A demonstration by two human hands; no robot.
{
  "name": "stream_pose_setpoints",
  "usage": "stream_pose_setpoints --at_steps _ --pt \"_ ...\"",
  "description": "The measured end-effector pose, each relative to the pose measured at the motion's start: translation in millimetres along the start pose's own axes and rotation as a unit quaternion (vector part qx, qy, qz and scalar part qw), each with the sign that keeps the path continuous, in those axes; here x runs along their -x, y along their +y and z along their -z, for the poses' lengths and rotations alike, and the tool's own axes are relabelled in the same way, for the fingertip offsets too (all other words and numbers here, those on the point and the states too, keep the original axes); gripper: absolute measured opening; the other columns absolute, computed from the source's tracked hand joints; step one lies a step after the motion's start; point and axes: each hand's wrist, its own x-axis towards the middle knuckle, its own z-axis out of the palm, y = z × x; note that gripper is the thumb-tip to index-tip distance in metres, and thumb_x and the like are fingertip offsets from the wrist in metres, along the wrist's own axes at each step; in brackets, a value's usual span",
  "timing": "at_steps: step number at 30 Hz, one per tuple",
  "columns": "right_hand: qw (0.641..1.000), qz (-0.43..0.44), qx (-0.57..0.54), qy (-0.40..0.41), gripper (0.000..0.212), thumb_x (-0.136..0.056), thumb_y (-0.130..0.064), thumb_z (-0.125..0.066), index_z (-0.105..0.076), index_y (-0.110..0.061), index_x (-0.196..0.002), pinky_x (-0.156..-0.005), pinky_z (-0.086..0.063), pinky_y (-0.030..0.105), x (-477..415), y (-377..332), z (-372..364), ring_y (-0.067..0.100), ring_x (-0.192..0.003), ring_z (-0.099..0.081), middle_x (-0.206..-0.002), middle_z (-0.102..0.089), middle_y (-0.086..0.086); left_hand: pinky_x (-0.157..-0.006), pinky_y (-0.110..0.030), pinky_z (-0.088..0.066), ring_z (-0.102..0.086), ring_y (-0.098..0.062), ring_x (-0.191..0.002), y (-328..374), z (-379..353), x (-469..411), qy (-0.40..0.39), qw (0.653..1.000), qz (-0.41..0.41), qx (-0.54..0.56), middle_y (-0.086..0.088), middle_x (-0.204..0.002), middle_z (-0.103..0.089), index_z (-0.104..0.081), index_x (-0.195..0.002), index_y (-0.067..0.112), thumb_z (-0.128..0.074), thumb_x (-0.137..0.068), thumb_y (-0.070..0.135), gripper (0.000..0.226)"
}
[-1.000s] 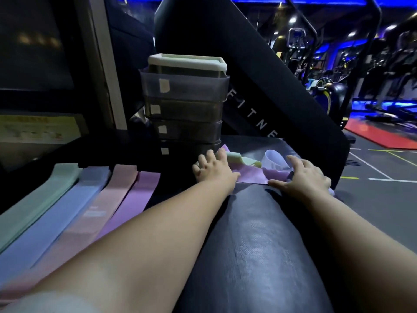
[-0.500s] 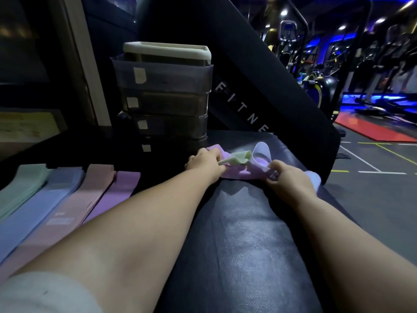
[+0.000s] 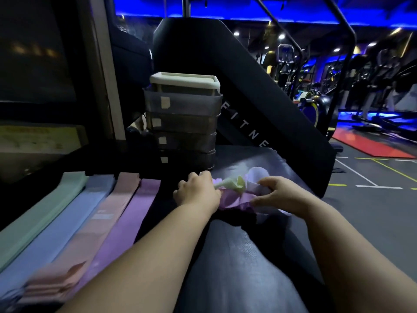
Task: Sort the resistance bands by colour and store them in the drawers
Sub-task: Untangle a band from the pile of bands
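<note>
Dim gym scene, lit by blue strip lights across the top and small ceiling spots at upper right. Left side falls into deep shadow. Lower left corner smears with motion blur; wide-angle edges bend.

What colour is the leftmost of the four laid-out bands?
Mint green. The leftmost band shows best in the head view.

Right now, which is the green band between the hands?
Find the stack of drawers by the black bench. Before it, the left hand and right hand hold tangled bands. The green band pokes out on top, the only pale green among purples.
</note>
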Motion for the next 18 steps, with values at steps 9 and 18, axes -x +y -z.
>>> stream_pose_setpoints --at_steps 9,18 --pt "0.982 -0.082 -0.009 0.171 0.015 -0.08 -0.008 -0.057 -0.068 -0.001 -0.084 -0.051 -0.048 0.036 9.4 -26.8 -2.9 0.02 -0.056 -0.051 -0.059 -0.055 0.004 -0.109 -0.037 -0.022 -0.025 -0.015 -0.134 -16.7 -8.1 38.2 0.036 0.988 -0.098 0.113 0.013 -0.14 -0.038 -0.048 -0.125 0.038 -0.061 -0.086 0.042 0.041" --pt "0.966 0.092 0.144 0.193 0.033 -0.079 -0.006 -0.054 -0.073 -0.029 -0.094 -0.073 -0.049 0.024 15.2 -136.9 14.8 0.015 -0.085 -0.064 -0.096 -0.072 -0.004 -0.083 -0.011 -0.041 -0.057 -0.008 -0.104 -23.3 25.2 15.2 0.054 0.832 -0.077 0.547 0.016 -0.102 -0.061 -0.06 -0.11 0.028 -0.054 -0.097 0.033 0.015"
